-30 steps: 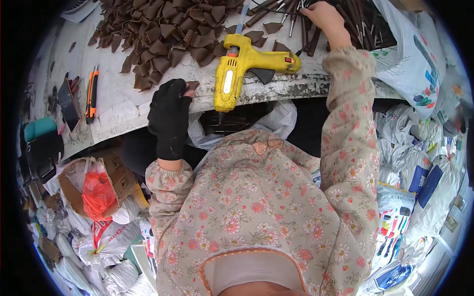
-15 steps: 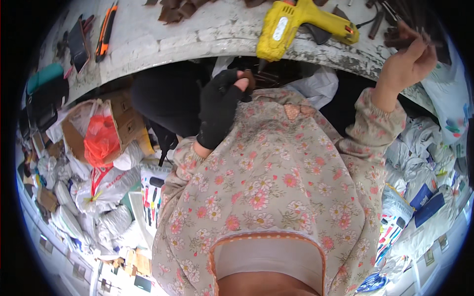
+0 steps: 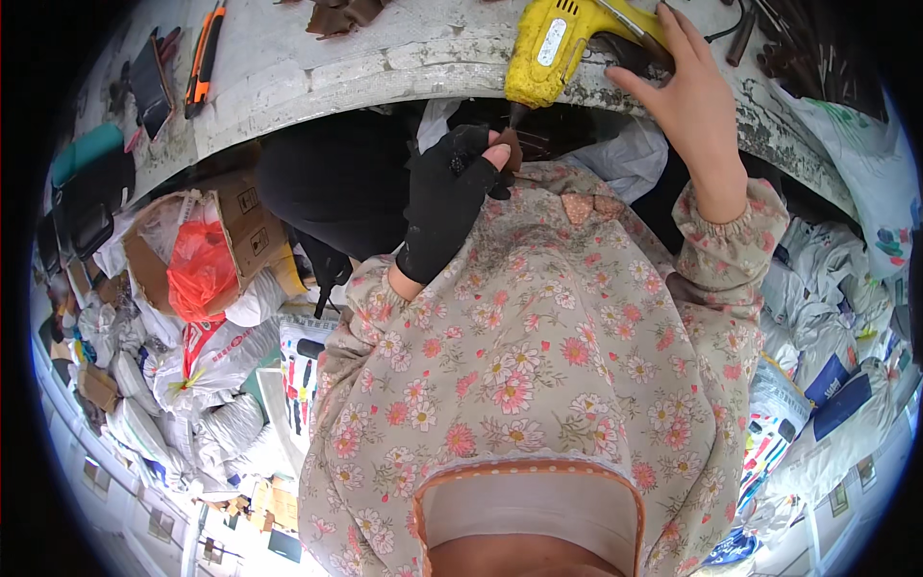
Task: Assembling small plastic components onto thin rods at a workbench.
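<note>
My left hand (image 3: 450, 197), in a black fingerless glove, is closed on a small brown leather-like piece (image 3: 511, 152), pinched between thumb and fingers. The piece is right under the dark nozzle of a yellow hot glue gun (image 3: 548, 53), which lies at the table's front edge. My bare right hand (image 3: 694, 106) is over the gun's handle, thumb and fingers spread apart around it. Between them, across the handle, runs a thin rod (image 3: 635, 19) with a brown end. Whether the hand touches the rod or only passes over it, I cannot tell.
The worn white table (image 3: 288, 96) carries an orange-and-black cutter (image 3: 204, 62), brown scraps (image 3: 346, 14) and, at far right, a pile of dark brown pieces (image 3: 817, 58). A carton (image 3: 245, 226) with a red bag stands at left. White bags (image 3: 817, 288) crowd the right.
My right hand has come left from the brown pieces at the far right to the glue gun's handle, and its fingers have spread. My left hand has moved slightly right, toward the nozzle.
</note>
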Tool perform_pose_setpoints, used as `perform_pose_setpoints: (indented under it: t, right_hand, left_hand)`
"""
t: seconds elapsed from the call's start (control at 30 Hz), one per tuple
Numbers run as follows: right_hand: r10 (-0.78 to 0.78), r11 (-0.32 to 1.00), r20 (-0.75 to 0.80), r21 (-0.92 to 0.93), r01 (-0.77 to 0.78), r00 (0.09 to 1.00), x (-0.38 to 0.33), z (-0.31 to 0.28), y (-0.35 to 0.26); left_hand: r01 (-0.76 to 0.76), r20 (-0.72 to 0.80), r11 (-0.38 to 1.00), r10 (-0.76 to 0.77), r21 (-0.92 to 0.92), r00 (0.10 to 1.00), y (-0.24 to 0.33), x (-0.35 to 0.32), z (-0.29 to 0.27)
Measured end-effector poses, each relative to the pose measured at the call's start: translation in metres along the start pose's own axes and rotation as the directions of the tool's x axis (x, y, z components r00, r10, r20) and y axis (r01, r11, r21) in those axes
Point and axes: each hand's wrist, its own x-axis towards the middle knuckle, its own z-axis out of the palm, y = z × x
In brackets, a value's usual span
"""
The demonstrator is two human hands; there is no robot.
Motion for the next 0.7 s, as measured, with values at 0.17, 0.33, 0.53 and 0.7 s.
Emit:
perform_pose_setpoints:
  t: [0.17,0.33,0.53,0.7]
  right_hand:
    - [0.160,0.983,0.119,-0.108,-0.147,0.980,0.006,-0.012,-0.021]
    - [0.010,0.994,0.095,-0.106,0.001,0.995,0.008,-0.004,0.006]
    - [-0.002,0.994,-0.073,-0.105,-0.006,0.997,0.002,0.001,-0.010]
    - [-0.248,0.909,-0.085,0.323,0.262,0.965,-0.034,0.006,-0.009]
  left_hand:
    - [0.003,0.000,1.000,-0.003,-0.031,1.000,-0.001,0.003,0.004]
    - [0.025,0.018,1.000,-0.024,-0.011,1.000,0.000,0.002,0.003]
    - [0.062,-0.015,0.998,-0.062,-0.010,0.998,0.001,-0.004,0.000]
    - [0.035,-0.048,0.998,-0.038,-0.057,0.998,0.015,-0.009,-0.004]
